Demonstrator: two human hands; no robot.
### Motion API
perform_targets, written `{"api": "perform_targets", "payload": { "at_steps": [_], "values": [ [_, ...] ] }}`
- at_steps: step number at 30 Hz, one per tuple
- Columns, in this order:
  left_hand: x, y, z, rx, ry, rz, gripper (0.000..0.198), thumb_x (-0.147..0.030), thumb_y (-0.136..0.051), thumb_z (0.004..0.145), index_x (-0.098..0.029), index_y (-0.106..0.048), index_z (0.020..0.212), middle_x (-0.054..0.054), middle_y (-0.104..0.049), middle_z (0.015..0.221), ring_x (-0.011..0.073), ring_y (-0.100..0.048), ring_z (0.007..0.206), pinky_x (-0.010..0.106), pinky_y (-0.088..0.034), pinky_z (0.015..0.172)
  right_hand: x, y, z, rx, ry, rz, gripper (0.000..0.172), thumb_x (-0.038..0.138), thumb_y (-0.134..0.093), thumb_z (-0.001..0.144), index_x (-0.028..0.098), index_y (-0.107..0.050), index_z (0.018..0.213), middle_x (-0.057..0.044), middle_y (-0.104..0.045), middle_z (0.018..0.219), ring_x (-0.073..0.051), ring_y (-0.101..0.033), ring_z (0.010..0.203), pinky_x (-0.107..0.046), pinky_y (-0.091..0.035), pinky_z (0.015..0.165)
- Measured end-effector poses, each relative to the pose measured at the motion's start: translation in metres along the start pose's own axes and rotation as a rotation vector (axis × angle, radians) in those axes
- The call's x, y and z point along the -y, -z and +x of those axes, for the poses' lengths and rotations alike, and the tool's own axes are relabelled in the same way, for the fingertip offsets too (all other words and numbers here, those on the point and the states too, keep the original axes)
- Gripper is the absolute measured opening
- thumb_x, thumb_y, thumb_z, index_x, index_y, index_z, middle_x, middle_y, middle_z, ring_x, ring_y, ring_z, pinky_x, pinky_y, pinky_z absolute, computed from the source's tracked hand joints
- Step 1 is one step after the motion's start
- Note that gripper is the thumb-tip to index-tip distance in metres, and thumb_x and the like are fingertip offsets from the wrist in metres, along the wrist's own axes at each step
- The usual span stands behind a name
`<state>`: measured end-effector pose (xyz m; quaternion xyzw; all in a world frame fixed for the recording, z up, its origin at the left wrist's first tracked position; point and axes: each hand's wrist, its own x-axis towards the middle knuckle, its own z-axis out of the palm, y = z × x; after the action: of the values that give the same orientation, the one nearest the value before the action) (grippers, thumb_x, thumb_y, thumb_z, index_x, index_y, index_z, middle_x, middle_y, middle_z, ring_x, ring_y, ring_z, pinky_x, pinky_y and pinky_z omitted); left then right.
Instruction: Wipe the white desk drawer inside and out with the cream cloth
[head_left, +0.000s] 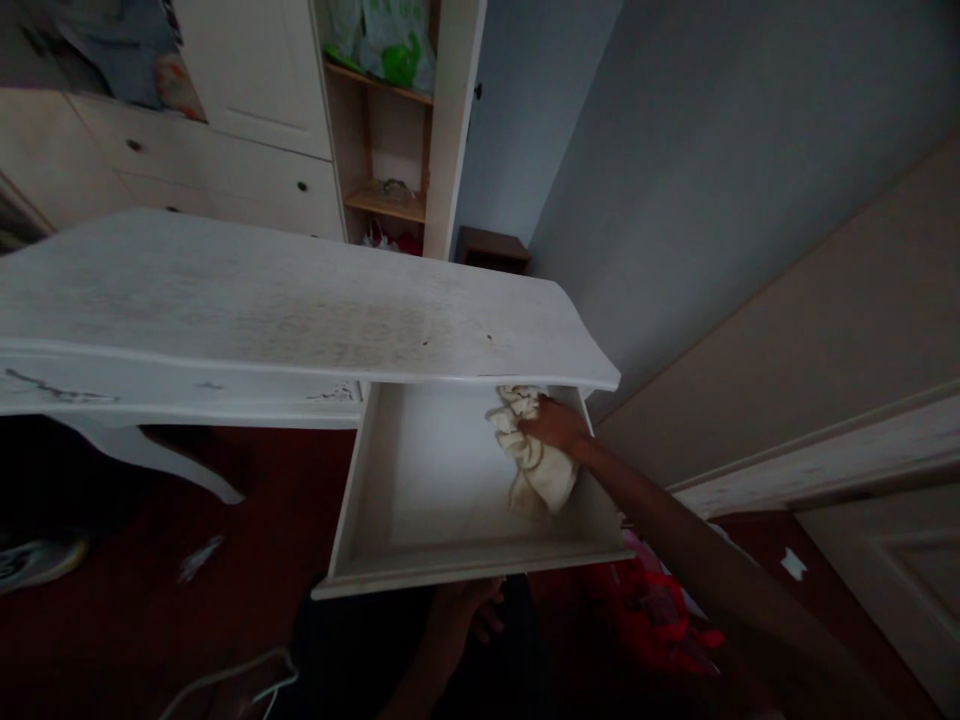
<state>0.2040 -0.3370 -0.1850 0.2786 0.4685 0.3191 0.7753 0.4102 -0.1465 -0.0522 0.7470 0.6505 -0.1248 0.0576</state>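
Note:
My right hand (555,425) is closed on a cream cloth (544,470), bunched up inside the pulled-out drawer (427,470). The cloth lies against the drawer's right side and its back part, with a loose end hanging toward the front. Just below the drawer's front panel is my left hand (465,615), its fingers loosely bent and apart, the upper ones at the panel's lower edge. Whether they press on the panel I cannot tell. The drawer belongs to a white table (300,290) with a worn, stained top.
Behind the table stands a cream cabinet (262,110) with shelves holding plastic bags (390,50). A grey wall (675,180) runs along the right. Red bags (660,610) lie on the dark red floor beside my right arm. A white cable (225,675) and a shoe (37,565) are at lower left.

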Motion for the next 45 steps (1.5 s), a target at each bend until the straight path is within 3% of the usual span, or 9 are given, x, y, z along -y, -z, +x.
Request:
{"api": "perform_targets", "payload": {
  "at_steps": [5,11,28,32,35,42,45],
  "values": [
    [0.004,-0.002,0.002,-0.012,-0.011,-0.024,0.06,-0.066,-0.076,0.055,-0.011,-0.073,0.079,0.006,-0.068,0.07,0.013,-0.061,0.046,0.02,-0.037,0.038,0.02,0.002,0.012,-0.105,-0.074,-0.019,0.061,0.057,-0.051,0.086,0.012,-0.059,0.126,-0.022,-0.067,0.123,-0.033,-0.066,0.11,-0.039,-0.05,0.085],
    [0.006,-0.003,0.003,-0.015,0.012,-0.049,0.06,-0.064,-0.077,0.053,-0.01,-0.071,0.078,0.007,-0.067,0.071,0.0141,-0.06,0.046,0.022,-0.039,0.038,0.049,0.001,0.009,-0.133,-0.057,-0.047,0.057,0.056,-0.051,0.084,0.015,-0.065,0.12,-0.02,-0.07,0.118,-0.034,-0.068,0.106,-0.04,-0.051,0.084],
    [0.004,-0.007,-0.001,-0.037,0.011,-0.097,0.058,-0.062,-0.078,0.054,-0.011,-0.068,0.079,0.006,-0.067,0.07,0.0158,-0.062,0.047,0.025,-0.046,0.041,0.195,-0.026,0.006,-0.287,0.337,-0.008,0.043,0.046,-0.051,0.088,0.015,-0.066,0.113,-0.016,-0.074,0.108,-0.029,-0.07,0.098,-0.037,-0.056,0.08],
    [0.001,-0.009,-0.003,-0.022,0.021,-0.088,0.058,-0.061,-0.077,0.054,-0.01,-0.068,0.08,0.005,-0.066,0.069,0.0156,-0.062,0.047,0.025,-0.045,0.04,0.201,-0.02,0.005,-0.272,0.479,-0.067,0.045,0.043,-0.053,0.088,0.018,-0.061,0.124,-0.015,-0.07,0.119,-0.029,-0.068,0.104,-0.039,-0.055,0.084],
    [0.001,-0.01,-0.004,-0.017,0.016,-0.094,0.056,-0.06,-0.076,0.055,-0.01,-0.067,0.079,0.005,-0.065,0.069,0.0156,-0.062,0.047,0.024,-0.045,0.04,0.197,-0.013,-0.005,-0.185,0.57,-0.134,0.043,0.041,-0.053,0.088,0.017,-0.062,0.123,-0.016,-0.069,0.12,-0.029,-0.067,0.107,-0.041,-0.056,0.084],
    [0.004,-0.009,-0.004,-0.04,0.014,-0.095,0.053,-0.056,-0.076,0.056,-0.011,-0.064,0.082,0.004,-0.065,0.068,0.0158,-0.062,0.045,0.025,-0.045,0.039,0.2,-0.022,-0.062,-0.052,0.684,-0.29,0.025,0.015,-0.05,0.09,0.009,-0.069,0.105,-0.023,-0.069,0.112,-0.03,-0.067,0.1,-0.041,-0.057,0.075],
    [0.003,-0.008,-0.004,-0.031,0.009,-0.098,0.053,-0.055,-0.076,0.056,-0.011,-0.064,0.082,0.005,-0.066,0.069,0.0162,-0.062,0.045,0.025,-0.046,0.04,0.201,-0.029,-0.081,0.005,0.795,-0.371,0.021,0.012,-0.052,0.089,0.008,-0.071,0.096,-0.022,-0.072,0.105,-0.031,-0.068,0.097,-0.042,-0.057,0.074]
  ]
}}
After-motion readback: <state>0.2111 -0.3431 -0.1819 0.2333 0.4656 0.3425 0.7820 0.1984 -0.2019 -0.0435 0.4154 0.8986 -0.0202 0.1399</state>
